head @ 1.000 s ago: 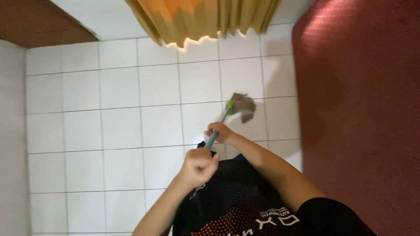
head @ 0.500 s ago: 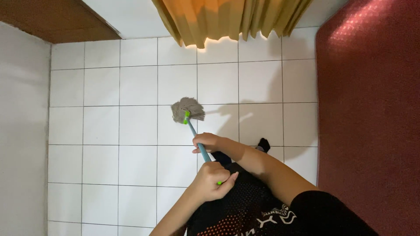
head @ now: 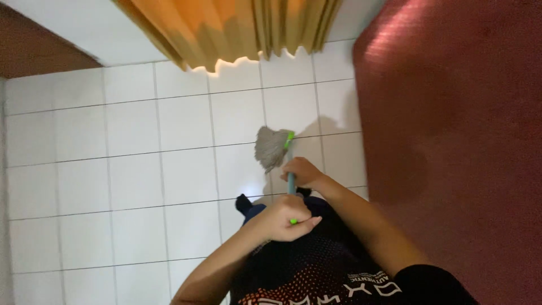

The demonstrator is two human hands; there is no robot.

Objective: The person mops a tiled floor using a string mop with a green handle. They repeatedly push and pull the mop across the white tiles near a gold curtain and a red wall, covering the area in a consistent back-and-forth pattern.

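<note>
Fingers of left hand (head: 284, 219) and right hand (head: 302, 172) are clamping the stiff, light mop handle (head: 291, 182); the soft grey mop head (head: 271, 148) is lying just beyond them on white floor tiles (head: 135, 169).

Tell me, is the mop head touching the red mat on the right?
Apart. In the head view, white floor tile shows between the grey mop head and the red mat.

The room is dim. Light glows from behind the curtain (head: 237, 28) at the top. One floor (head: 135, 169) tile has a soft shiny spot near the mop (head: 272, 148). A gray shadow falls right of the mop. The rug (head: 451, 141) looks dark and a bit blurry.
</note>
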